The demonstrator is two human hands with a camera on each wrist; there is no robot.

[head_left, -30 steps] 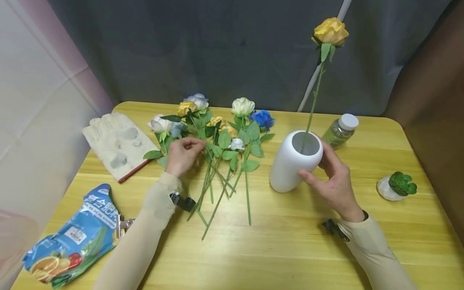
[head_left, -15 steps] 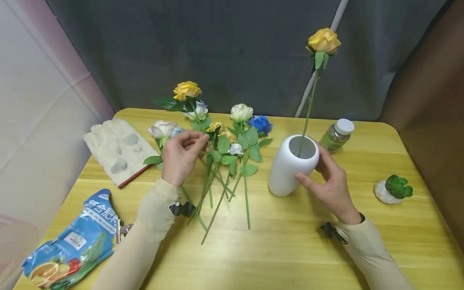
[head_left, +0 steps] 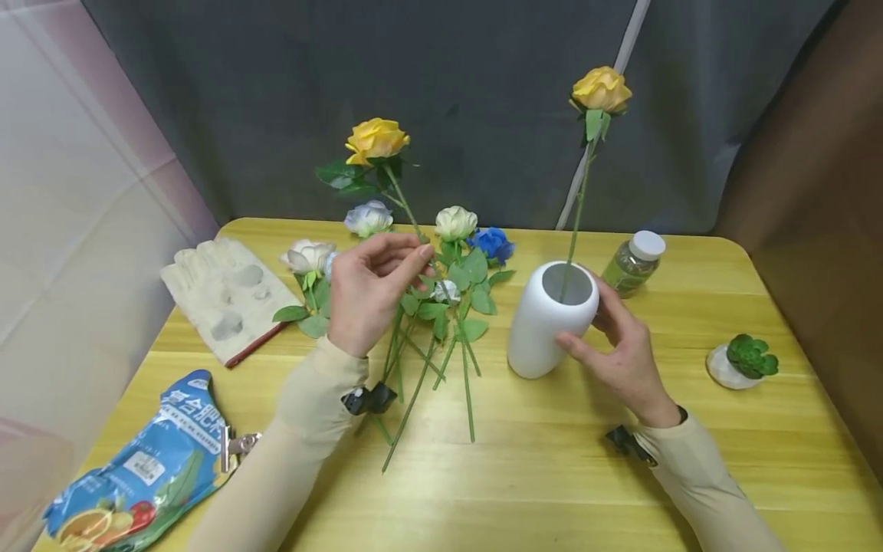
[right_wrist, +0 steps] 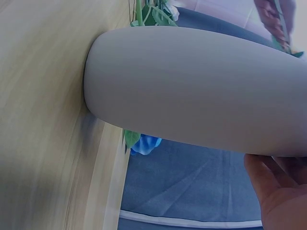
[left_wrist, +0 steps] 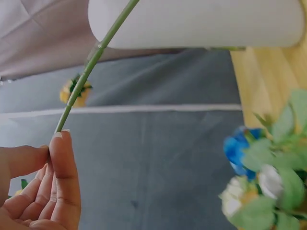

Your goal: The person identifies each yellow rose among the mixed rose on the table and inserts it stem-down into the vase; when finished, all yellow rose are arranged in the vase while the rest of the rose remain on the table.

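My left hand (head_left: 379,287) pinches the green stem (left_wrist: 88,69) of a yellow rose (head_left: 377,142) between thumb and fingertips, holding it above the pile of flowers. The bloom points up and leans left; the stem slants down to the right. With my right hand (head_left: 621,349) I grip the side of a white vase (head_left: 534,333) near its rim, fingers behind and thumb in front. Another yellow rose (head_left: 602,90) stands upright in the vase's mouth. Beneath and beside my left hand lie a white rose (head_left: 455,223), a blue rose (head_left: 491,244) and several other stems.
On the left lie a pale work glove (head_left: 228,299) and a blue printed bag (head_left: 148,468) with a metal clip (head_left: 237,445). Behind the vase stands a white-capped jar (head_left: 633,264). A small potted succulent (head_left: 741,362) sits at the right.
My left hand has lifted a yellow rose out of the pile and carried it up and to the right. My right hand stays on the vase.
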